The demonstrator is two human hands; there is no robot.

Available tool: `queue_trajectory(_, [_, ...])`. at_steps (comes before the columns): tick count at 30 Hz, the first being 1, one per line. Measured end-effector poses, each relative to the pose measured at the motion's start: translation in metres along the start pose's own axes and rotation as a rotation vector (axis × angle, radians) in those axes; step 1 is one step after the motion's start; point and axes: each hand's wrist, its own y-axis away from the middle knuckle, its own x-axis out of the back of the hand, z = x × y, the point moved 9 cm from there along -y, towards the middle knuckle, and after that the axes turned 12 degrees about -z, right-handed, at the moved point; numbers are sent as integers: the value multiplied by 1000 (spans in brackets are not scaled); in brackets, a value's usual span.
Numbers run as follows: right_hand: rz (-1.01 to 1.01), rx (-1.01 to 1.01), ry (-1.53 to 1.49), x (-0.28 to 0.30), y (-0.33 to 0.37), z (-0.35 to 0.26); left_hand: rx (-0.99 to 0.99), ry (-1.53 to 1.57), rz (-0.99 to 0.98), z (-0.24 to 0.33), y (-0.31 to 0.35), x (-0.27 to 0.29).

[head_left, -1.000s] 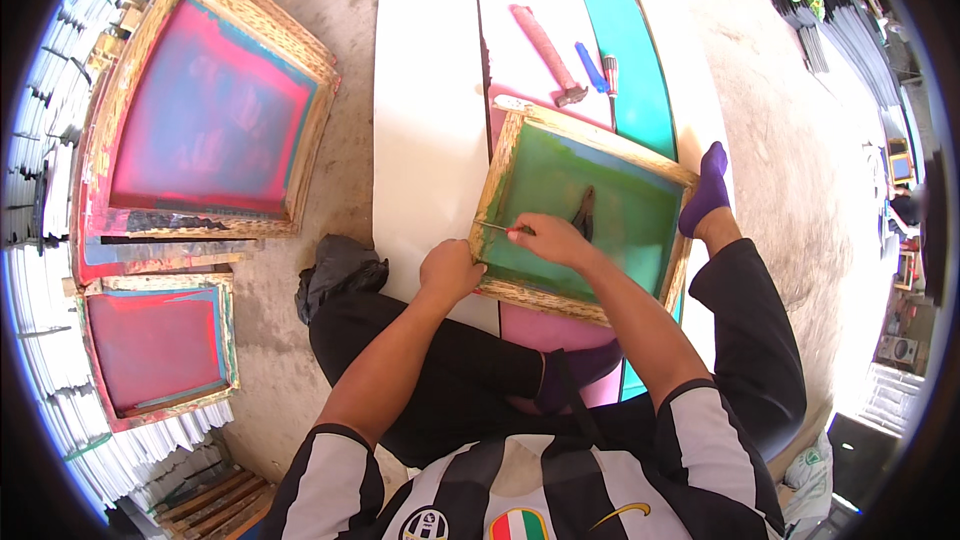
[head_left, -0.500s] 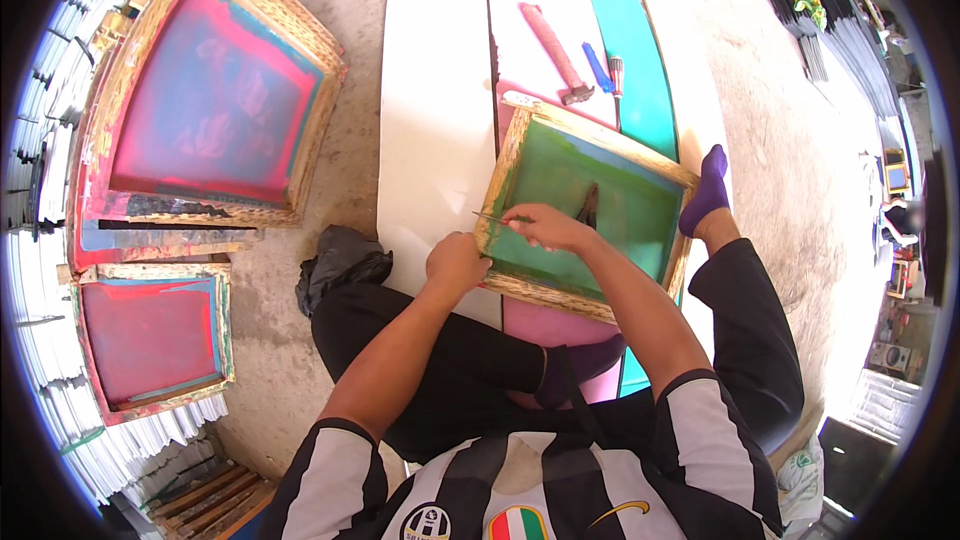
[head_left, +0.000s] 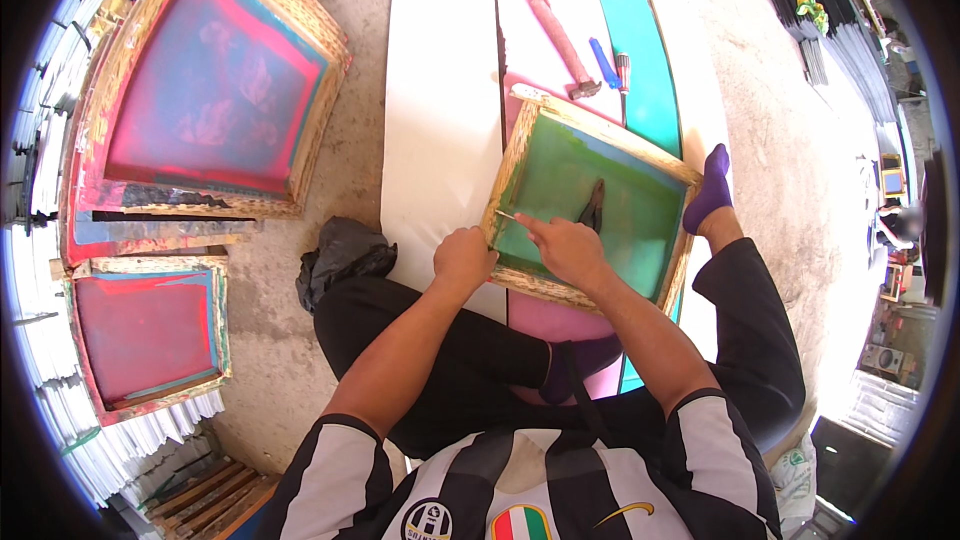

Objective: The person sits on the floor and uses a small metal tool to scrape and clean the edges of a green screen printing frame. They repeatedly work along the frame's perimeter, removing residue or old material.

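Observation:
A wooden screen-printing frame (head_left: 622, 135) with green-stained mesh lies tilted before me, close to my lap. My left hand (head_left: 464, 256) is closed at its left side near the front corner, gripping the edge; the fingertips are hidden. Over the mesh, my right hand (head_left: 572, 252) pinches a thin metal tool (head_left: 507, 215), index finger stretched along it. The tool's tip meets the inner side of the frame's left bar, while its handle is hidden in my hand. Dark pliers (head_left: 594, 206) rest on the mesh just beyond my right hand.
Past the frame lie a hammer (head_left: 562, 45), a blue-handled tool (head_left: 603, 62) and a screwdriver (head_left: 623, 75). Pink-and-blue screen frames (head_left: 325, 135) stand at left, a smaller red one (head_left: 222, 330) nearer. A black plastic bag (head_left: 345, 252) sits by my left knee; my purple-socked foot (head_left: 711, 190) touches the frame's right.
My right hand has turned and come slightly nearer, drawing the tool's tip from beyond the frame's left edge to its inner side. My left hand stays at the edge, shifted slightly right.

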Motion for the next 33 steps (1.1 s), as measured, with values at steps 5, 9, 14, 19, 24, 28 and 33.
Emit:
queue_trajectory(5, [-6,-21,17,4,0,-7,-4,9,-22,0,-2,0])
queue_trajectory(9, [-30,-47,37,3,-2,-10,-18,13,-15,-1,-4,-1])
queue_trajectory(14, [-32,-55,49,4,-1,-13,-23,29,-8,-4,-7,-3])
queue_trajectory(19, [-19,-75,22,3,1,-12,-32,27,4,-3,-5,-1])
queue_trajectory(24, [-30,-90,33,4,2,-13,-31,35,-13,-2,-4,0])
queue_trajectory(28, [-22,-86,50,4,2,-13,-11,31,-25,-3,-5,0])
queue_trajectory(33, [-31,-64,167,5,3,-25,-11,25,-5,-3,-7,-3])
